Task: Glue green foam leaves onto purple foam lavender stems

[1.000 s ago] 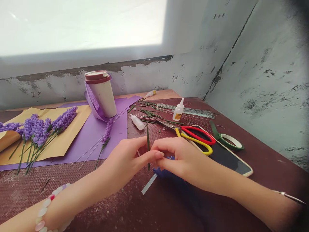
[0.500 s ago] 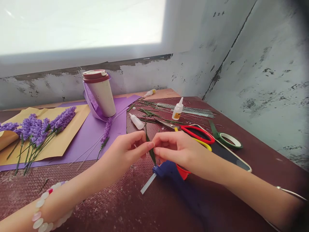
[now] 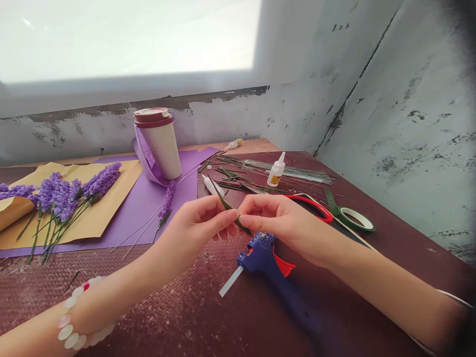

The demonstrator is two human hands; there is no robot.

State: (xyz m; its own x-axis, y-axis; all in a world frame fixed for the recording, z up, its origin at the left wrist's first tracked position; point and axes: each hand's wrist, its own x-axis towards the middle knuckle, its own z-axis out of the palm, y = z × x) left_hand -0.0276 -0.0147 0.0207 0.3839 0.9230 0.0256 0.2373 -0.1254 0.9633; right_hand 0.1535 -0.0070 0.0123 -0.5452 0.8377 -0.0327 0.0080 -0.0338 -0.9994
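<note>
Maroon tabletop (image 3: pixel 386 292), left fingers (image 3: pixel 223 216) and right fingers (image 3: pixel 253 210) pinching narrow green leaf (image 3: pixel 226 204)

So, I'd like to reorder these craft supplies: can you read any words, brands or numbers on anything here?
No text is readable.
The label on the white glue bottle: too small to read.
The purple strip against the cup: it has marks, too blurred to read.

glue gun (image 3: pixel 262 256) — obstacle under the right hand (image 3: pixel 282 223)
</note>
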